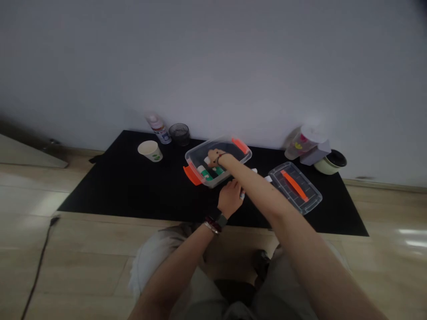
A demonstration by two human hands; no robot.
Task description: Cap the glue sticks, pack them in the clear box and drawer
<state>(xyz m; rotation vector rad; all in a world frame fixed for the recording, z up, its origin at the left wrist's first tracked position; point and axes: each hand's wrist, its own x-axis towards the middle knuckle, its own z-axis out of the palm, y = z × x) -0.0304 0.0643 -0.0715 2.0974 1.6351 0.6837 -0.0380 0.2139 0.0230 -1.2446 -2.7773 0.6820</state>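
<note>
A clear plastic box (218, 182) with orange clips stands uncovered on the black table. Inside it lies a green-and-white tube (204, 173), like a glue stick. My right hand (216, 158) reaches into the box, its fingers closed around a second such tube (218, 170), partly hidden under the hand. In front of the box, my left hand (231, 198) is closed around a small white-and-blue item (242, 194), mostly covered by the fingers. Beyond my right forearm, white ends of similar items (268, 178) peek out.
The box's clear lid (310, 206) with an orange handle lies at right. A paper cup (150, 150), a spray can (160, 131) and a dark glass bowl (180, 134) stand at left. A clear flowered cup (295, 146) and a pale pot (328, 164) stand back right, near the wall.
</note>
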